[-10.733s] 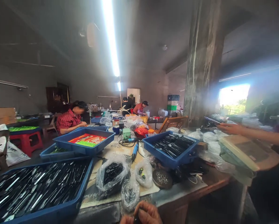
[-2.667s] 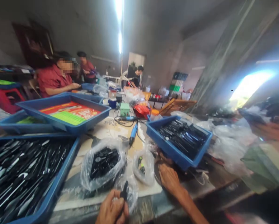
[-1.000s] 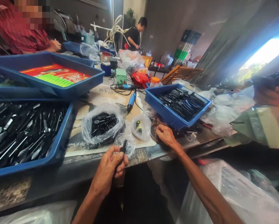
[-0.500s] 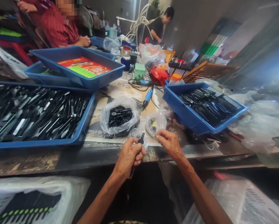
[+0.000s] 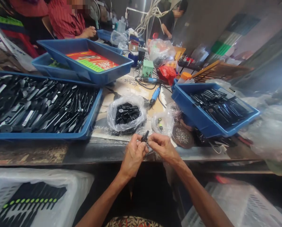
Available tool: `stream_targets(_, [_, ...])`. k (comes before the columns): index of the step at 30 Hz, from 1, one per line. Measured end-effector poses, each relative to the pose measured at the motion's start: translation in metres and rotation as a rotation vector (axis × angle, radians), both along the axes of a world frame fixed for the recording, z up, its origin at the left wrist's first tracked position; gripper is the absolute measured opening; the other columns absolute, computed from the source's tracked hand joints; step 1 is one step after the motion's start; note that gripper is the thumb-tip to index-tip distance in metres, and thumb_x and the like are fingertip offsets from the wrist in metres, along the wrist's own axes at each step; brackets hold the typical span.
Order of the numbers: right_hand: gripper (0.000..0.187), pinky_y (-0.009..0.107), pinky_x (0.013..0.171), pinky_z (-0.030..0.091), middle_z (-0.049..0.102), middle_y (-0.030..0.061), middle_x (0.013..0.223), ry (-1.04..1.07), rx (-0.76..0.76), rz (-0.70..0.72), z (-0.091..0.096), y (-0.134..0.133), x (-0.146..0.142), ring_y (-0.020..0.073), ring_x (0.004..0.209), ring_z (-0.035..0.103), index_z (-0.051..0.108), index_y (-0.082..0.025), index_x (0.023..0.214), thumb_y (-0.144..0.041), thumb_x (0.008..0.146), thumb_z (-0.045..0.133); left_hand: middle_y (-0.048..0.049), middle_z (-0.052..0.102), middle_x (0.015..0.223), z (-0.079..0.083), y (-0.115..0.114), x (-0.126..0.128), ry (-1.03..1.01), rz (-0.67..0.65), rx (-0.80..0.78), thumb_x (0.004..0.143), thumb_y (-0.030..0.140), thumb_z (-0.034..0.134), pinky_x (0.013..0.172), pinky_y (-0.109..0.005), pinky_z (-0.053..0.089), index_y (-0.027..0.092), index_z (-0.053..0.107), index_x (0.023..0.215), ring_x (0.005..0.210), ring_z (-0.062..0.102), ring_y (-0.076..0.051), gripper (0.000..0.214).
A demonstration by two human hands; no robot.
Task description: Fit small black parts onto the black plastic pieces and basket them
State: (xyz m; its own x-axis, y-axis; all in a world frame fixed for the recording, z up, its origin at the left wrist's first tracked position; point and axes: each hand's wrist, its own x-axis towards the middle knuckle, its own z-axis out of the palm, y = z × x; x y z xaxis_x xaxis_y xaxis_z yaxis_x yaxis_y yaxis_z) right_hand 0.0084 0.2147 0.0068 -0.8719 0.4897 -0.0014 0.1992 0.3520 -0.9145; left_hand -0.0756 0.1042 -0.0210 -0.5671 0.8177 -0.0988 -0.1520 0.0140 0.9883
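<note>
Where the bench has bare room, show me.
Bare cardboard lies between nearer screwdriver, upper tray and large bag; a bare bench strip fronts the left tray. Crowded: small bag, brown dish and right tray cluster, while left hand and right hand occupy the front middle.

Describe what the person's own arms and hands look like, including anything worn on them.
The left hand and right hand are bare, without gloves; no rings or watch can be seen. The left forearm and right forearm are slim and bare, with no sleeves in view.
</note>
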Motion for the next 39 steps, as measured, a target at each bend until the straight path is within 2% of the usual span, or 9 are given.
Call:
stream_targets(4, [0.019,0.023,0.052,0.027,0.042,-0.0025,0.057,0.005,-0.072,-0.010,0.001,0.000,-0.001,0.0083,0.055,0.035,0.050,-0.014,0.063,-0.028,0.075,0.053,0.0039,0.053,0.063,-0.001,-0.002,-0.001,0.327,0.061,-0.077,0.086,0.021,0.039,0.057,-0.023,0.036,0.020,0.042,0.093,0.056,0.047,-0.011,0.008])
stream_targets(9, [0.017,0.022,0.047,0.020,0.034,-0.0059,0.049,0.031,-0.259,0.027,-0.006,0.004,-0.003,0.0060,0.046,0.026,0.051,-0.015,0.063,-0.027,0.074,0.056,-0.0010,0.055,0.072,-0.003,-0.006,-0.001,0.577,0.069,-0.066,0.086,0.019,0.037,0.062,-0.027,0.037,0.020,0.042,0.096,0.062,0.053,-0.015,0.012])
stream_targets(13, [0.016,0.022,0.047,0.021,0.036,-0.0058,0.051,0.042,-0.253,0.001,-0.007,-0.001,-0.006,0.0061,0.047,0.027,0.050,-0.015,0.062,-0.026,0.073,0.055,-0.0048,0.056,0.078,-0.008,-0.008,0.001,0.676,0.097,-0.086,0.087,0.019,0.034,0.064,-0.029,0.038,0.018,0.041,0.098,0.064,0.053,-0.018,0.014])
stream_targets(18, [0.018,0.022,0.051,0.027,0.042,-0.0035,0.056,0.027,-0.083,-0.038,-0.002,-0.008,-0.010,0.0079,0.054,0.035,0.050,-0.015,0.060,-0.027,0.072,0.055,-0.0024,0.052,0.073,-0.008,-0.010,0.002,0.597,0.097,-0.096,0.087,0.020,0.034,0.063,-0.029,0.036,0.019,0.040,0.094,0.062,0.049,-0.017,0.010])
stream_targets(24, [0.028,0.021,0.044,0.024,0.045,-0.0036,0.054,-0.008,-0.314,-0.081,-0.008,-0.007,-0.013,0.0063,0.047,0.034,0.052,-0.014,0.066,-0.039,0.072,0.064,0.0030,0.050,0.068,-0.004,-0.009,-0.005,0.203,0.062,-0.006,0.088,0.025,0.039,0.056,-0.023,0.035,0.022,0.040,0.088,0.059,0.045,-0.011,0.003])
stream_targets(27, [0.032,0.020,0.045,0.028,0.050,-0.0027,0.058,0.031,-0.386,-0.096,-0.011,-0.005,-0.013,0.0082,0.051,0.041,0.053,-0.015,0.077,-0.041,0.068,0.070,0.0043,0.050,0.067,-0.003,-0.010,-0.006,-0.009,-0.001,0.069,0.088,0.027,0.041,0.048,-0.019,0.031,0.022,0.039,0.086,0.051,0.039,-0.007,0.006])
stream_targets(30, [0.032,0.021,0.052,0.034,0.053,-0.0005,0.068,0.042,-0.324,-0.032,-0.009,-0.005,-0.012,0.0105,0.061,0.046,0.054,-0.015,0.085,-0.041,0.071,0.067,0.0052,0.047,0.065,-0.001,-0.012,-0.005,-0.127,-0.054,0.113,0.087,0.026,0.043,0.045,-0.016,0.028,0.020,0.037,0.084,0.048,0.034,-0.005,0.008])
stream_targets(34, [0.027,0.024,0.060,0.037,0.052,0.0009,0.072,0.026,-0.184,0.015,-0.004,-0.008,-0.011,0.0119,0.067,0.046,0.056,-0.013,0.081,-0.040,0.076,0.062,0.0053,0.047,0.064,0.002,-0.012,0.000,-0.165,-0.090,0.113,0.087,0.026,0.043,0.042,-0.015,0.027,0.020,0.036,0.085,0.048,0.034,-0.004,0.009])
stream_targets(39, [0.026,0.022,0.054,0.033,0.049,-0.0013,0.065,0.080,-0.229,-0.038,-0.004,-0.008,-0.010,0.0095,0.060,0.043,0.055,-0.014,0.075,-0.038,0.074,0.064,0.0048,0.049,0.066,0.006,-0.014,0.002,-0.233,-0.090,0.122,0.087,0.030,0.046,0.040,-0.014,0.026,0.021,0.036,0.088,0.047,0.034,-0.004,0.013])
